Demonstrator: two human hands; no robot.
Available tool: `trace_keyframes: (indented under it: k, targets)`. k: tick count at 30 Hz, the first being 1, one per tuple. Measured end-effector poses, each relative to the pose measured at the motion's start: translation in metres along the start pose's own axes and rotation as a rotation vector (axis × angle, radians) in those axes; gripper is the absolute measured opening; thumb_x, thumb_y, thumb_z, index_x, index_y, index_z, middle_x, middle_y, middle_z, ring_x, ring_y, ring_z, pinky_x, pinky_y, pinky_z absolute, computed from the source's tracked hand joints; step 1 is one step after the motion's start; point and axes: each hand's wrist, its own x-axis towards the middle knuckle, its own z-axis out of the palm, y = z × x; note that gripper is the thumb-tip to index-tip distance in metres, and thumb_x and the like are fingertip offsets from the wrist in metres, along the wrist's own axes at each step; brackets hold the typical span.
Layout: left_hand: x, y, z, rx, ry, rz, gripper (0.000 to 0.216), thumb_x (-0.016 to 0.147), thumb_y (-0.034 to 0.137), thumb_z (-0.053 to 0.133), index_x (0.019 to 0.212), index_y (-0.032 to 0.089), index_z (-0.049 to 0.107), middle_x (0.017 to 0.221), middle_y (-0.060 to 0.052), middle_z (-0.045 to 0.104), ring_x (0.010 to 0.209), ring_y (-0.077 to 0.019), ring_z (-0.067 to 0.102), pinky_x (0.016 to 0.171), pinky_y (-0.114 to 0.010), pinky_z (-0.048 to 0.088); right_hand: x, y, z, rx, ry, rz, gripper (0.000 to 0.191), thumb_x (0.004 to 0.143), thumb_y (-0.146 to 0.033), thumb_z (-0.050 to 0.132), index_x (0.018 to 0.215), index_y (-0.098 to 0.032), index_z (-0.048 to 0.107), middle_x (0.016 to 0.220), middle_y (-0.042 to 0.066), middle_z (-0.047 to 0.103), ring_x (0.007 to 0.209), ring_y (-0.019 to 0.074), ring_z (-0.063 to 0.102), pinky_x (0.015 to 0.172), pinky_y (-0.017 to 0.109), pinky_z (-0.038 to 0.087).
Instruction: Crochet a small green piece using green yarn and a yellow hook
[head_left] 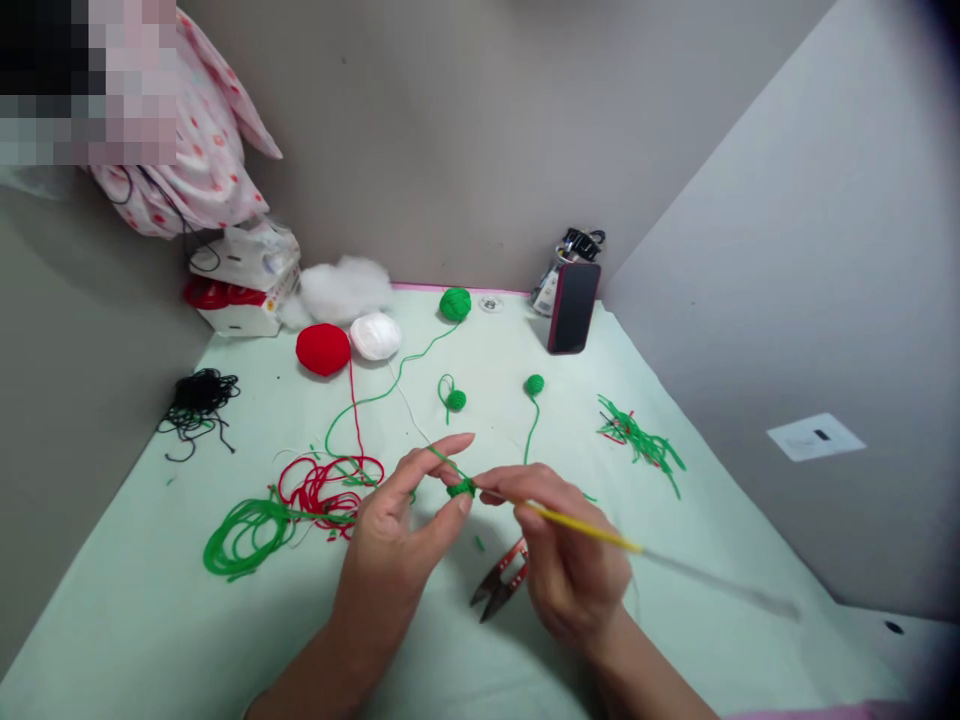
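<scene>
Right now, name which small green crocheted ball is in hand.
The nearest ball, pinched in the left hand, the right hand holding a yellow hook to it; the left rear ball and right rear ball lie untouched.

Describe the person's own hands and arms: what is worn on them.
Left hand and right hand are bare: no gloves, rings or watch show. Both forearms are uncovered to the picture's edge. A pink fabric strip at the bottom right edge may be a sleeve; unclear.

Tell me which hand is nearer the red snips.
Right. The right hand covers one end of the snips in this view; the left hand is apart, to their left.
</scene>
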Motion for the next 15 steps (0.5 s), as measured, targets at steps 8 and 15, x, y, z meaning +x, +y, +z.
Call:
trace_keyframes:
  k: [8, 15]
  targets:
    - [0.005, 0.015, 0.006, -0.473, -0.148, -0.398, 0.051, 0.078, 0.036, 0.094, 0.126, 0.024, 0.083, 0.09, -0.002, 0.072, 0.096, -0.02, 0.063, 0.101, -0.035, 0.045, 0.002, 0.004, -0.002, 0.01, 0.05, 0.037, 0.03, 0.107, -0.016, 0.06, 0.124, -0.03, 0.08, 0.102, 0.007, 0.083, 0.087, 0.0209, 0.078, 0.073, 0.034, 0.067]
    - [0.001, 0.014, 0.007, -0.381, -0.169, -0.254, 0.039, 0.081, 0.029, 0.091, 0.12, 0.028, 0.086, 0.09, 0.0, 0.073, 0.099, -0.0218, 0.066, 0.107, -0.039, 0.043, 0.015, 0.003, 0.007, 0.473, 0.139, 0.384, 0.015, 0.103, -0.032, 0.074, 0.099, -0.03, 0.088, 0.091, 0.006, 0.082, 0.081, 0.0207, 0.074, 0.069, 0.035, 0.061]
